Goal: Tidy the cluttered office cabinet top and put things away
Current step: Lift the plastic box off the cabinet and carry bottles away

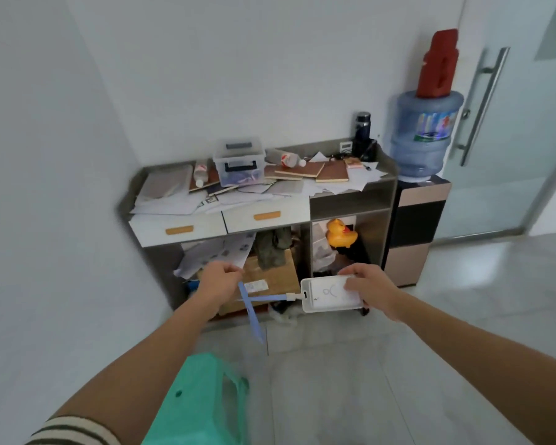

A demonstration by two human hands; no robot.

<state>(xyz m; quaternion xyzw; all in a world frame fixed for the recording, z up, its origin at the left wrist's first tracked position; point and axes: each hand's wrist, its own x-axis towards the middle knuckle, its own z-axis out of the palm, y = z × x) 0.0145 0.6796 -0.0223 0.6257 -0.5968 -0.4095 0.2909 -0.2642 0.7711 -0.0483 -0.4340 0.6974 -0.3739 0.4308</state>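
White office corner, with the cabinet tabletop [315, 147] mid-frame, buried in papers. Lower centre, my left grip [219, 281] pinches the blue lanyard [252, 319]. Its strap runs rightward to the white badge holder [325, 295], which my right grip [373, 287] clasps, well short of the tabletop.

A green bag [203, 403] runs off the bottom edge of the frame, and a striped sleeve [74, 430] is cut by the lower left corner. The left grip [220, 279] faces away, hiding its fingertips and the end of the blue lanyard [249, 313] inside it. The right grip [371, 285] covers the right end of the white card holder [326, 293], whose printed mark is blurred. Print on the papers [174, 205] littering the tabletop [328, 144] is too small to read. The glass door [511, 139] is cut off at right.
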